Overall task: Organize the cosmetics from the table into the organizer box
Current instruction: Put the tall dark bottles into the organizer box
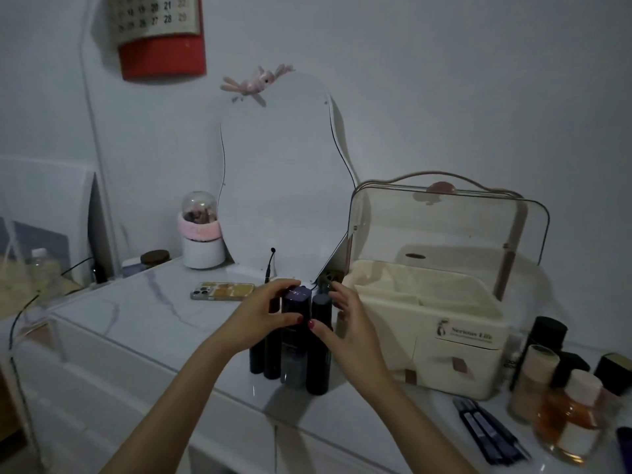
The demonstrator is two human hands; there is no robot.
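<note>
My left hand (pixel 263 313) and right hand (pixel 342 323) were cupped together around the cluster of dark bottles (pixel 294 343) standing on the marble-look tabletop (pixel 136 323), at nine o'clock of the cream organizer box (pixel 444 333). The slick, tall cylinders would tip easily, so I judged squeezing evenly near their caps best before lifting them under the clear lid (pixel 444 227).

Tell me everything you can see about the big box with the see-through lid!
The organizer box is cream, plastic-looking, with dark lettering on its front and what look like small drawer tabs lower down. Its clear lid, with a pinkish handle on top, stands swung open. It sits on the white table, right of the dark bottles; neither hand touches it. Its compartments look empty.
</note>
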